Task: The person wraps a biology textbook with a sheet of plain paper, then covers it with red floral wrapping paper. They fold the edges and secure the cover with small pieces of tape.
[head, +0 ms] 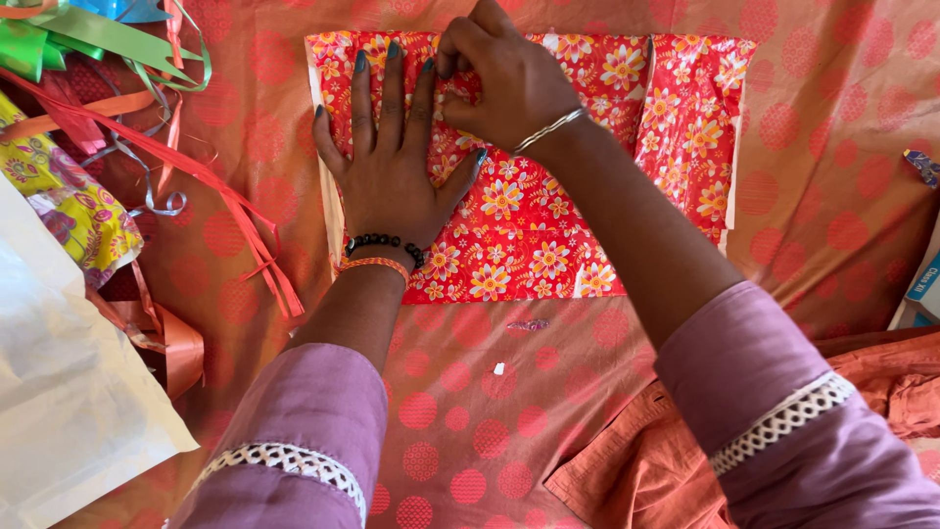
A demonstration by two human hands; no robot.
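Wrapping a flat parcel in red glossy flower-print paper (529,225), partly folded.
Left hand (392,162) flat, released, pressing paper; right hand (509,83) pinching fold at twelve o'clock; three o'clock flap loose.

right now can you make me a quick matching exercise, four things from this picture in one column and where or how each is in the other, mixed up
Things:
1. left hand
2. right hand
3. ribbons
4. white paper

Places or states:
A. lower left corner
B. fingers pinching the top of the red floral wrapping paper
C. loose tangle at upper left
D. pressed flat, fingers spread

Pairs: 1-D, 2-B, 3-C, 4-A
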